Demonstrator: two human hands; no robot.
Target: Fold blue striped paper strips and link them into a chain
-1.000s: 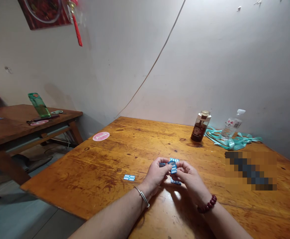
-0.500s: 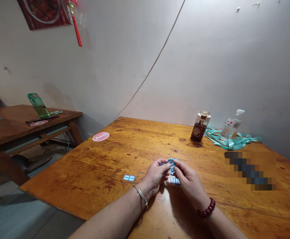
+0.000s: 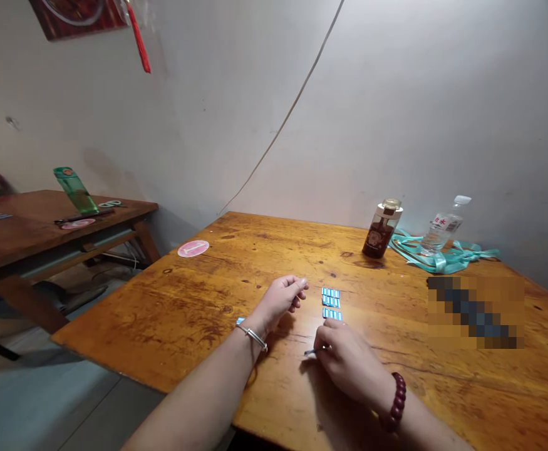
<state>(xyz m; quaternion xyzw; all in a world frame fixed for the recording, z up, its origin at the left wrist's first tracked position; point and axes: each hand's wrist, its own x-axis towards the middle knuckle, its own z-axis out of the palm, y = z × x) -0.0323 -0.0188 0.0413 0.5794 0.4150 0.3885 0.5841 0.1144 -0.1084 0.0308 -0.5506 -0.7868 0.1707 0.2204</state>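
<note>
My left hand (image 3: 280, 297) hovers just above the wooden table (image 3: 264, 263), fingers curled loosely with thumb and forefinger pinched; nothing shows in them. My right hand (image 3: 344, 360) rests on the table nearer to me, fingers closed around a small thin blue-edged piece (image 3: 309, 352) that sticks out to the left. Three small blue-and-white striped pieces (image 3: 330, 303) lie in a column on the table between and beyond my hands. Another blue-and-white piece (image 3: 240, 321) lies partly hidden behind my left wrist.
A brown bottle (image 3: 381, 229) and a clear water bottle (image 3: 443, 233) stand at the table's far right on a teal ribbon (image 3: 443, 260). A pink round sticker (image 3: 193, 248) lies at the far left. A second table (image 3: 29, 225) with a green bottle (image 3: 75, 191) stands to the left.
My hands, which were together holding the blue pieces, have parted. The pieces now lie in a column on the table, and my right hand has drawn back toward me.
</note>
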